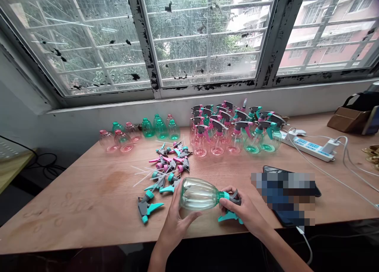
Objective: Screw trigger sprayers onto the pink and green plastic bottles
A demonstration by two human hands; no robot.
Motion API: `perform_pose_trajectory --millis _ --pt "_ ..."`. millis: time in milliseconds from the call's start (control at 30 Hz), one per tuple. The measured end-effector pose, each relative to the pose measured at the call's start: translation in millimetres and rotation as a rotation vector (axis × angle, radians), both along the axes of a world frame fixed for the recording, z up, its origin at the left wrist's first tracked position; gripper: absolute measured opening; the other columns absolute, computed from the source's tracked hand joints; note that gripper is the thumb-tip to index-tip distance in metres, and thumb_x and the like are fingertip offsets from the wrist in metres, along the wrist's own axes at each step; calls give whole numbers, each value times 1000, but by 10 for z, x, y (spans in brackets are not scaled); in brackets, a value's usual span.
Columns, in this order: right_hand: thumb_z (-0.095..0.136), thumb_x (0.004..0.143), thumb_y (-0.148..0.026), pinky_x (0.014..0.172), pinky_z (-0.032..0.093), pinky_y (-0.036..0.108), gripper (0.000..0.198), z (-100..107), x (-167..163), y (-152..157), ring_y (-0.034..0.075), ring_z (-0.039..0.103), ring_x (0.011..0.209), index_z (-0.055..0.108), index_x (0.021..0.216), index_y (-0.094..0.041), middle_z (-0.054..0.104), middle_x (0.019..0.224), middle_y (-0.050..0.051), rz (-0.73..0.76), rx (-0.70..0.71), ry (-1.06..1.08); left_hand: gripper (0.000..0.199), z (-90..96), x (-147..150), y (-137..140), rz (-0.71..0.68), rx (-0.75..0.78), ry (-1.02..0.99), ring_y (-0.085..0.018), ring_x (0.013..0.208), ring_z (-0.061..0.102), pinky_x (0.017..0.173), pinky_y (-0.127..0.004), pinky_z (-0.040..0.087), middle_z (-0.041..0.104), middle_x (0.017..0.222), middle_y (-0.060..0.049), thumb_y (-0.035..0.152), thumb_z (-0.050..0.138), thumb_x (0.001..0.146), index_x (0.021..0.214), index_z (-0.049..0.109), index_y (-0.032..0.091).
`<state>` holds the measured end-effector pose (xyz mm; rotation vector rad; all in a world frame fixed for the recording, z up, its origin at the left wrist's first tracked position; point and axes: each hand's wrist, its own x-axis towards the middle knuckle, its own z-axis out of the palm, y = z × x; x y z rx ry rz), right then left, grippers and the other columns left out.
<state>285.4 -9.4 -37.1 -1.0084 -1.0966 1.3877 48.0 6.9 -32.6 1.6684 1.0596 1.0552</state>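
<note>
A clear green spray bottle point(198, 194) lies sideways in the air over the table's front edge. My left hand point(177, 216) is wrapped round its base end. At the neck, my right hand point(241, 209) grips the grey and turquoise spray head point(233, 199), whose turquoise trigger points down. Whether the collar is fully threaded cannot be seen. A loose grey and turquoise spray head point(146, 207) lies left of my left hand. Beyond it is a pile of spray heads point(170, 165), pink and turquoise, with thin white tubes.
Pink and green bottles without heads point(160, 128) stand at the back left. Several bottles with spray heads point(217, 139) crowd the back middle. To the right are a white power strip point(310, 147) with cables, dark phones point(284, 218) and a brown box point(346, 120). Windows rise behind.
</note>
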Motion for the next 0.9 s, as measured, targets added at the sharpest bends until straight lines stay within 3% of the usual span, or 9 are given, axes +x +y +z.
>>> perform_pose_trajectory --millis 133,267,433,633,800,900 --pt "81 82 -44 65 55 29 32 15 17 -9 17 67 61 60 88 -21 71 69 -2 15 -1 19 82 30 10 -16 -9 13 5 -30 156 19 128 -46 15 19 170 3 35 69 93 157 20 45" --pt "80 84 -42 65 55 28 30 10 18 -12 16 68 61 61 89 -20 72 70 -2 32 1 15 99 55 13 -39 5 -20 34 -32 157 14 128 -48 12 17 171 1 38 79 84 159 15 43" --pt "81 82 -43 65 55 29 31 -4 12 -7 18 69 62 61 89 -20 71 69 -1 36 -8 -30 88 49 12 -37 10 -39 -23 -33 156 17 128 -48 17 22 170 -3 39 72 90 159 18 38" --pt "80 83 -43 65 56 30 30 -16 37 -10 18 68 61 60 90 -22 70 66 -2 23 -29 -13 85 34 6 -20 0 -26 35 -31 157 13 128 -48 14 19 170 2 37 70 91 158 19 43" --pt "79 84 -42 66 56 30 27 -32 40 -7 18 69 62 62 89 -22 71 66 -2 24 -43 -40 97 8 9 -26 14 -79 28 -32 157 10 129 -48 13 16 171 2 39 77 86 159 14 42" --pt "79 85 -41 67 57 30 26 -40 37 -7 18 69 63 63 90 -22 71 67 -2 32 -40 -45 91 13 12 -32 18 -102 7 -32 157 11 129 -47 14 16 171 1 42 72 89 160 15 40"
